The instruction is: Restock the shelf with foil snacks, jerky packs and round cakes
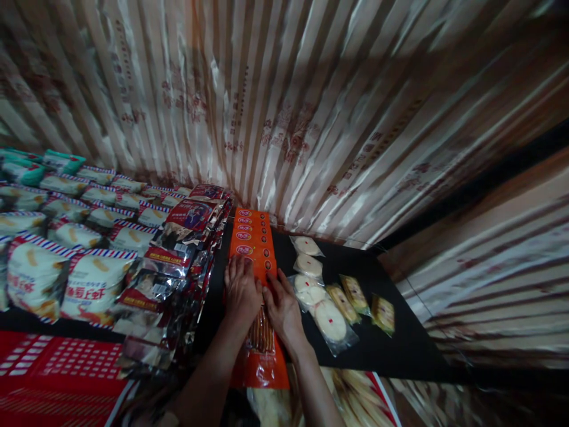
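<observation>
Both my hands rest on a row of orange snack packets that runs away from me across a black shelf. My left hand lies flat on the packets with its fingers stretched forward. My right hand sits beside it on the right edge of the same row, fingers extended and pressed down. The nearest orange packet, with a clear window showing brown sticks, lies under my wrists.
Silver and dark red foil packets are stacked left of the orange row. Further left lie white snack bags with striped tops. Clear-wrapped round white cakes and yellow biscuits lie to the right. A striped foil curtain hangs behind.
</observation>
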Available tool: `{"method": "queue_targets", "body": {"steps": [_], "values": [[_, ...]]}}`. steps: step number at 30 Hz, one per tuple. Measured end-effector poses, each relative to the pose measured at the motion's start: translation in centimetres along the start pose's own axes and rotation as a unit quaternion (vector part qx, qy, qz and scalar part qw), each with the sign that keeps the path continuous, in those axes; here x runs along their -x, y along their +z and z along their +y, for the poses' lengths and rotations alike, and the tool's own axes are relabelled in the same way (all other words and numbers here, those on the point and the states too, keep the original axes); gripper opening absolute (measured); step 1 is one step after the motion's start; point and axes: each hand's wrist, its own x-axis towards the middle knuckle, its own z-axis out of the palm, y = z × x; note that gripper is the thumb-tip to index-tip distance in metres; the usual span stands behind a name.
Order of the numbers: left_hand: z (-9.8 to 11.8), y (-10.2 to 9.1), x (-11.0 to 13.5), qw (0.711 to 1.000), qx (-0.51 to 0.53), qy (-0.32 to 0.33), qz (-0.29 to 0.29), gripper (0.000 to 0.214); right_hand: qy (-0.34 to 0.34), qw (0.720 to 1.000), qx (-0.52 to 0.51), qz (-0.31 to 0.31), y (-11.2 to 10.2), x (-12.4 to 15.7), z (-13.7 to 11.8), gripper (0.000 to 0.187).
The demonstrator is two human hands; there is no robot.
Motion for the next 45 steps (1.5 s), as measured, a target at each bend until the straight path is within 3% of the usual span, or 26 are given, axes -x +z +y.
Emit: {"method": "queue_targets", "body": {"steps": [9, 16, 23, 26, 32, 37, 45], "values": [[-0.1, 0.0, -0.1, 1.0, 0.006, 0.007, 0.008, 0.044, -0.016, 1.0, 0.016, 0.01, 0.2, 0.0, 0.2, 0.044], [0.0, -0.4, -0.1, 1.0, -0.001, 0.001, -0.007, 0.045, -0.09, 0.995, -0.023, 0.043, 0.1, -1.1, -0.2, 0.042], [-0.1, -0.3, -0.2, 1.0, 0.007, -0.005, -0.016, 0.047, -0.132, 0.991, -0.018, -0.022, 1.0, -4.3, -0.7, 0.05], [0.0, -0.3, -0.3, 1.0, 0.014, -0.007, -0.021, 0.047, -0.117, 0.993, -0.032, -0.009, 1.0, -4.6, -0.8, 0.052], [0.1, -0.6, -0.1, 1.0, 0.01, -0.003, -0.004, 0.046, 0.0, 0.997, -0.035, 0.074, -0.4, -0.4, -0.4, 0.043], [0.1, -0.6, 0.0, 1.0, 0.013, 0.0, -0.008, 0.043, 0.008, 0.999, -0.02, 0.031, -0.4, 3.8, 0.0, 0.041], [0.2, -0.7, 0.1, 1.0, -0.004, -0.015, -0.027, 0.043, 0.004, 1.0, -0.004, 0.022, -0.1, 3.9, 0.0, 0.042]]}}
